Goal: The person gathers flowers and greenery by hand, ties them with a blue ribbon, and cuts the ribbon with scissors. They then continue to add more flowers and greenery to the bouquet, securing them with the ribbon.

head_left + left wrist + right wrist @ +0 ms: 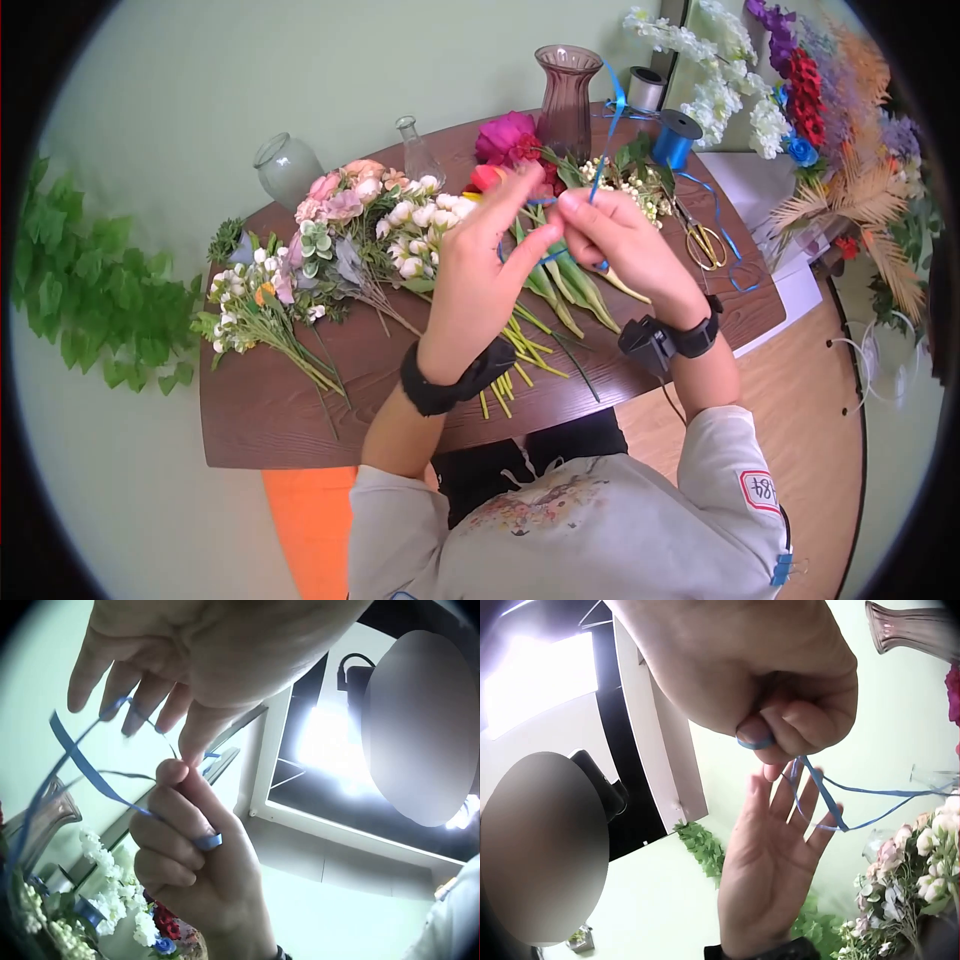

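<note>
A thin blue ribbon (pixel 86 771) runs between the two hands, over the flowers on the table. My right hand (pixel 620 240) has its fingers curled and grips the ribbon, one end poking out beside the fingers in the left wrist view. My left hand (pixel 475 265) holds its fingers spread and straight, with a loop of ribbon passing across them. Its thumb tip meets the right hand's thumb and forefinger, as the right wrist view shows. Beneath the hands lie tulip stems (pixel 580 290) with a red tulip head (pixel 488 178) partly hidden by the left hand.
Bunches of white flowers (pixel 425 225) and pink flowers (pixel 340 195) lie left on the brown table (pixel 270 420). A purple glass vase (pixel 568 100), a blue ribbon spool (pixel 675 140) and scissors (pixel 705 245) are at the back right. Glass vases (pixel 288 170) stand behind; artificial flowers (pixel 805 100) hang right.
</note>
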The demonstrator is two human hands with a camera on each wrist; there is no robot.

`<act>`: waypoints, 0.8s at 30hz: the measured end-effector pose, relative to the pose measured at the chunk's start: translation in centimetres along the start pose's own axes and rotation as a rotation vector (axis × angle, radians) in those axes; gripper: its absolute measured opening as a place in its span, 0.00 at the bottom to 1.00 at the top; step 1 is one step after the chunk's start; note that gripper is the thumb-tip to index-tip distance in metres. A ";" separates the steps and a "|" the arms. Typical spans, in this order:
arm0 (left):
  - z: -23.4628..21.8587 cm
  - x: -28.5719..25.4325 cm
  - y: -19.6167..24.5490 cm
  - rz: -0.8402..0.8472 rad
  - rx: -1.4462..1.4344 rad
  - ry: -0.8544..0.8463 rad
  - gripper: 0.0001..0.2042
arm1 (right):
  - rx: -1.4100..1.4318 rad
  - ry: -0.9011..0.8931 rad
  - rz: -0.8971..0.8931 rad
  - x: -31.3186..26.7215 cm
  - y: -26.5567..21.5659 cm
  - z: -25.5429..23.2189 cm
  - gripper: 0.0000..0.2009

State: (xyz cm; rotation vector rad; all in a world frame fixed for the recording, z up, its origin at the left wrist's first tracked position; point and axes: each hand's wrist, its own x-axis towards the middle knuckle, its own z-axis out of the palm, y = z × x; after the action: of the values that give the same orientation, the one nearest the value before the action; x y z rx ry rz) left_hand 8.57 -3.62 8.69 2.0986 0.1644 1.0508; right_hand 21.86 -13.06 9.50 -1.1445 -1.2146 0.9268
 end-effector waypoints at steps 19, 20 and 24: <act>-2.3 0.9 -3.8 -0.305 -0.433 -0.097 0.09 | -0.492 0.109 0.025 -0.7 0.5 -0.9 0.11; -2.4 1.0 -3.6 -0.338 -0.456 -0.119 0.10 | -0.491 0.107 0.031 -0.5 0.9 -0.8 0.11; -1.8 1.0 -3.3 -0.357 -0.664 -0.136 0.10 | -0.470 0.196 -0.011 0.1 1.6 -0.8 0.12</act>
State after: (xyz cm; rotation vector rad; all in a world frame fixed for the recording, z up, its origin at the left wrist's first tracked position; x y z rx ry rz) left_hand 8.60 0.18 7.78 1.4606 0.0982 0.6275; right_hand 22.73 -12.80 7.95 -1.5574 -1.3098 0.5133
